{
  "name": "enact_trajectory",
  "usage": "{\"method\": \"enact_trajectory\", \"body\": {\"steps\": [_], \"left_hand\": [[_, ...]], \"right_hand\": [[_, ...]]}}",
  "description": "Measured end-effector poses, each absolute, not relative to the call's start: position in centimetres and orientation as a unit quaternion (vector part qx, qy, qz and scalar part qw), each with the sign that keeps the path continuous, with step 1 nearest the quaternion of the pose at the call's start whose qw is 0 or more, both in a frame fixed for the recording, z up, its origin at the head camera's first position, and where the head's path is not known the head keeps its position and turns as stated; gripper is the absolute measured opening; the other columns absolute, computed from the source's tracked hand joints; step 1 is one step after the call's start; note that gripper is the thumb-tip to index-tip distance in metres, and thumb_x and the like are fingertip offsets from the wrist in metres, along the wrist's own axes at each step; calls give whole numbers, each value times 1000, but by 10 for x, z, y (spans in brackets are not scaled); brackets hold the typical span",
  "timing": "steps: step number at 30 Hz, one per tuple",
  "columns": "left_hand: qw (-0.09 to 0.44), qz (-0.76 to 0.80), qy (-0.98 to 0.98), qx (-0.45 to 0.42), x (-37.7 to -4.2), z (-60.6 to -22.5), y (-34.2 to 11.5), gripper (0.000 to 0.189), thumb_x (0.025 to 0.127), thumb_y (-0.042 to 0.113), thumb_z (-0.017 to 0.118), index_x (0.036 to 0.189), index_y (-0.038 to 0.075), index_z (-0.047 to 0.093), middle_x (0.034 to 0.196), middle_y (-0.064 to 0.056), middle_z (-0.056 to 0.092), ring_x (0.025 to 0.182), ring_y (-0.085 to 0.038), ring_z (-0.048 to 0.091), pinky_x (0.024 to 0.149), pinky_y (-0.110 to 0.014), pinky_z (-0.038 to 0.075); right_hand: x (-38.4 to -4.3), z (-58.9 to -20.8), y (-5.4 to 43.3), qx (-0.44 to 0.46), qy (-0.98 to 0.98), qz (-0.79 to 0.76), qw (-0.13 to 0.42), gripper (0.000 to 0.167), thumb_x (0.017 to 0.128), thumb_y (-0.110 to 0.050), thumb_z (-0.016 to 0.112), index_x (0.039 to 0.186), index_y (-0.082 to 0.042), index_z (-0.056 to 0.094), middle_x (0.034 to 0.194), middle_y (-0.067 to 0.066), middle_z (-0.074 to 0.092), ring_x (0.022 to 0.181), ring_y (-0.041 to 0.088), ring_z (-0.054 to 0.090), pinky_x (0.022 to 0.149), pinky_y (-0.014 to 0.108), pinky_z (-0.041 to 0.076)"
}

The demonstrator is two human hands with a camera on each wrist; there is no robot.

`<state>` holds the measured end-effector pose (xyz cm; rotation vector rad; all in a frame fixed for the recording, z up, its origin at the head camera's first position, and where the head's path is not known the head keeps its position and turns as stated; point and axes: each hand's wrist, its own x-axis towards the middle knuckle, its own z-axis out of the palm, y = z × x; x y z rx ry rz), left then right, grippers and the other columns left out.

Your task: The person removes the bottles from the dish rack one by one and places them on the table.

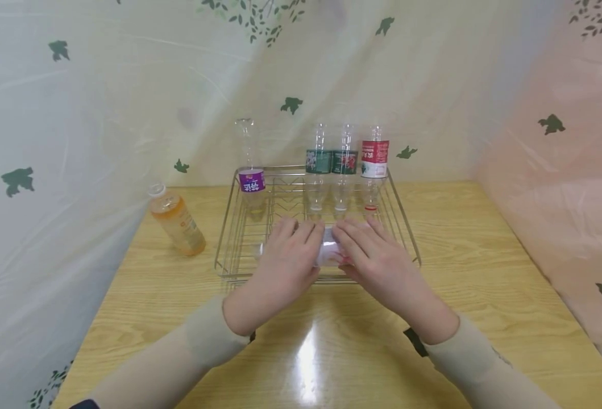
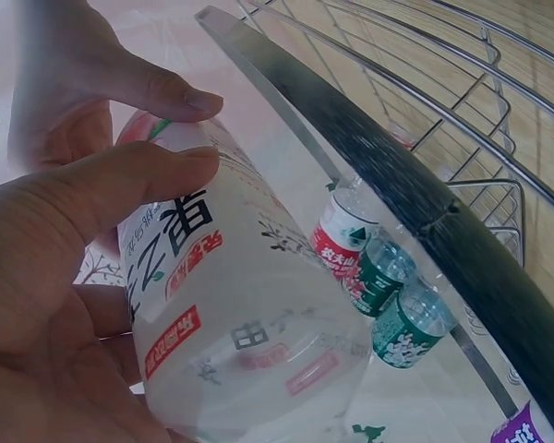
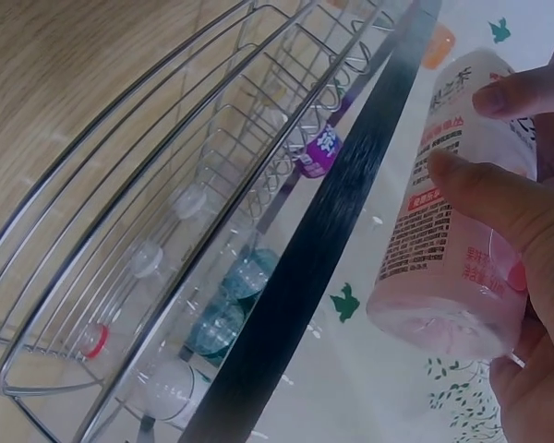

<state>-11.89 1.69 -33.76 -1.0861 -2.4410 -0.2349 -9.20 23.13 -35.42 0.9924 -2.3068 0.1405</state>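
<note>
Both hands grip a bottle with a white and pink printed label, held sideways over the front of a metal wire rack. Its neck points left, and its base is to the right. Around the neck-side half wraps my left hand, thumb across the label in the left wrist view. My right hand holds the other half, near the base; the right wrist view shows the bottle with pink at its lower part. In the head view the hands cover much of the label.
Upside down in the rack stand a purple-labelled bottle, two green-labelled bottles including one at left, and a red-labelled bottle. An orange-tinted bottle with a white cap stands on the wooden table left of the rack. Patterned curtain hangs behind.
</note>
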Motion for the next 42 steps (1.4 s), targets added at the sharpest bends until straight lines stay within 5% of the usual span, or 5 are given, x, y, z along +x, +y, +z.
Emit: {"method": "enact_trajectory", "body": {"steps": [16, 23, 30, 42], "left_hand": [[174, -84, -905, -380, -117, -334, 16, 86, 73, 30, 94, 141, -5, 54, 130, -17, 63, 117, -36, 55, 116, -54, 31], [138, -127, -915, -358, -118, -332, 5, 110, 72, 44, 93, 151, -7, 38, 151, -23, 44, 142, -40, 37, 120, -52, 17], [138, -156, -909, -361, -119, -328, -5, 120, 74, 54, 88, 156, -9, 26, 161, -23, 27, 150, -37, 21, 122, -48, 11], [87, -262, -909, -313, -117, -329, -22, 123, 76, 44, 90, 160, -4, 14, 166, -19, 14, 153, -29, 8, 123, -42, 7]], "right_hand": [[-95, -359, 235, 381, -866, 68, 316, 66, 77, -8, 89, 133, 9, 58, 132, 22, 61, 123, 37, 58, 112, 48, 40], [-98, -357, 245, 368, -866, 91, 326, 68, 73, -4, 91, 131, 9, 60, 131, 23, 61, 119, 40, 59, 106, 49, 46], [-99, -351, 262, 348, -870, 114, 329, 73, 68, -1, 95, 131, 9, 60, 131, 24, 61, 119, 41, 58, 101, 53, 50], [-100, -348, 281, 328, -868, 139, 346, 77, 67, -1, 95, 135, 6, 59, 131, 21, 61, 116, 37, 61, 91, 50, 56]]}}
